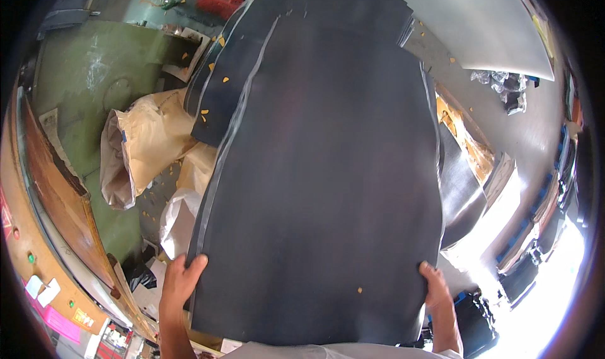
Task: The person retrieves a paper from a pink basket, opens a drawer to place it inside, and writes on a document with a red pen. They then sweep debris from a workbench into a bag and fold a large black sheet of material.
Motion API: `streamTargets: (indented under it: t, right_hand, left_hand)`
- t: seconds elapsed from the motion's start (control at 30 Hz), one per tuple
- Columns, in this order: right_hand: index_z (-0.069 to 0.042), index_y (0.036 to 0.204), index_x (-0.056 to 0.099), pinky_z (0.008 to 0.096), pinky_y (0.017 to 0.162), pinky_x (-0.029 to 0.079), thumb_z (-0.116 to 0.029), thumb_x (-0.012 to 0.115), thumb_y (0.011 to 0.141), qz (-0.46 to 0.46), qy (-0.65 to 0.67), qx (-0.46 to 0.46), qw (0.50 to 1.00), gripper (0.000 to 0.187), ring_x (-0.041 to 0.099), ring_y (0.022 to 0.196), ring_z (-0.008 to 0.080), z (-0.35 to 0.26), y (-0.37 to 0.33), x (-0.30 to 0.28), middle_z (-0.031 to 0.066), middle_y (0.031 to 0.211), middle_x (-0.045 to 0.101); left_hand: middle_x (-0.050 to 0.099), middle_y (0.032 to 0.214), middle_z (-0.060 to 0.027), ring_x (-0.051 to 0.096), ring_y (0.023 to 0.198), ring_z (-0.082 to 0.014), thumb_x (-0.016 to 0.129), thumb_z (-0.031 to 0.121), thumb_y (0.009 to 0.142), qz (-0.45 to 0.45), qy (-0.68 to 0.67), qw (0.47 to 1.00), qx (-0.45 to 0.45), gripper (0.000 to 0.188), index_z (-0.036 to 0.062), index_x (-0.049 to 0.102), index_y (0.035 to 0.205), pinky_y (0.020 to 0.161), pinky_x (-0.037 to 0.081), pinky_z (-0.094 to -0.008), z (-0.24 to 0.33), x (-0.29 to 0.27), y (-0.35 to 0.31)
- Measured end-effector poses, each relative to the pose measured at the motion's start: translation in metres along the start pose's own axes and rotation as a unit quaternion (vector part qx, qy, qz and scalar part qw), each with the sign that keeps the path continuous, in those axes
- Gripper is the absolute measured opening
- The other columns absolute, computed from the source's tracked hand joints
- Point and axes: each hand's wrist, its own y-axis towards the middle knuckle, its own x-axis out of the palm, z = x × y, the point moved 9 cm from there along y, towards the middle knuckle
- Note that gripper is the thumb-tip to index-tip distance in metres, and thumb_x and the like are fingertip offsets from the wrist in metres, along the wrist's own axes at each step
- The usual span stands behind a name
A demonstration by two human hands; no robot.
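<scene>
A large, flat black sheet [334, 182], like rubber or plastic with pale trimmed edges, stretches away from my body. My left hand [179, 283] grips its near left edge, the thumb lying by the rim and the fingers hidden beneath. On the opposite side, my right hand [436, 288] holds the near right edge in the same manner, its fingers also out of sight. Under the sheet and to its far left, more black sheets [222, 110] stick out, dotted with small yellow-orange scraps. One such scrap [360, 290] rests on the near part of the held sheet.
Crumpled brown paper sacks [157, 129] lie left of the sheets. A green panel [94, 69] and a curved wooden board [60, 151] stand farther left. A red tool [219, 3] sits at the back. At far right is a pale grey panel [485, 25].
</scene>
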Motion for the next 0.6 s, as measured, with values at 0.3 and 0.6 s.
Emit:
streamTargets:
  t: [0.3, 0.6]
  right_hand:
    - [0.003, 0.137, 0.061, 0.0480, 0.092, 0.061, -0.041, 0.082, 0.093, 0.109, -0.117, 0.200, 0.967, 0.066, 0.073, 0.106, 0.0347, 0.096, 0.065, -0.008, 0.0196, 0.121, 0.072]
    - [-0.008, 0.152, 0.051, 0.0535, 0.119, 0.038, -0.041, 0.072, 0.095, -0.125, -0.674, -0.504, 0.526, 0.070, 0.041, 0.147, 0.0420, -0.105, 0.148, 0.271, 0.0187, 0.157, 0.046]
  left_hand:
    - [0.072, 0.105, -0.0072, 0.065, 0.095, -0.0168, 0.062, 0.042, 0.105, -0.152, -0.106, 0.977, -0.102, 0.052, -0.0071, 0.068, 0.120, 0.085, 0.053, -0.0349, -0.080, 0.088, 0.046]
    - [0.069, 0.130, -0.0111, 0.067, 0.117, -0.0253, 0.041, 0.072, 0.105, -0.143, -0.695, 0.676, -0.199, 0.080, 0.0026, 0.060, 0.141, 0.105, 0.053, -0.0402, -0.174, 0.186, -0.030]
